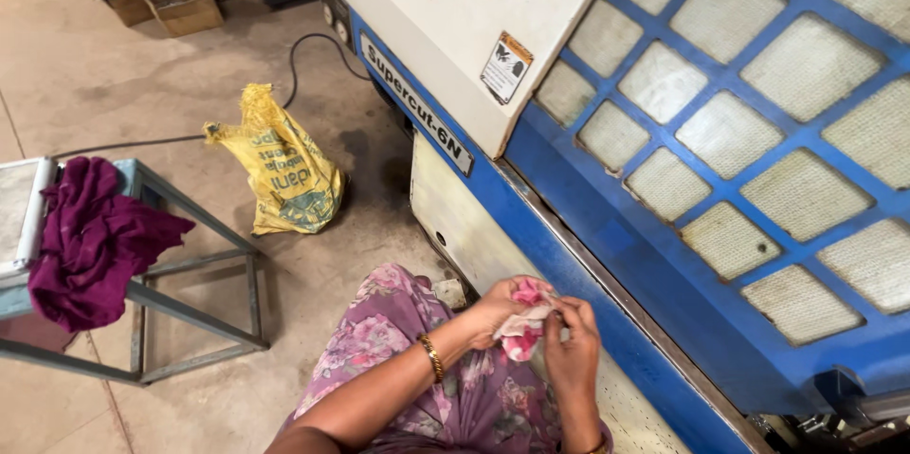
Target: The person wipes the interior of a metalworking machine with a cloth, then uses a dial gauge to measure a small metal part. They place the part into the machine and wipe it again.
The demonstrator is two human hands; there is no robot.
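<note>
My left hand (pixel 495 307) and my right hand (pixel 573 348) meet low in the head view, both gripping a small crumpled pink and white cloth (pixel 523 326) between them. The hands hover just in front of the lower edge of a large blue and cream machine (pixel 607 255). A gold bangle (pixel 432 357) circles my left wrist. Below the hands lies my purple flowered garment (pixel 398 340).
The machine's blue door with mesh panels (pixel 758 132) fills the right side. A yellow sack (pixel 284 174) sits on the concrete floor beside a black cable (pixel 294 65). A metal stool (pixel 152 283) at left carries a maroon cloth (pixel 90 241). Cardboard boxes (pixel 180 4) stand far back.
</note>
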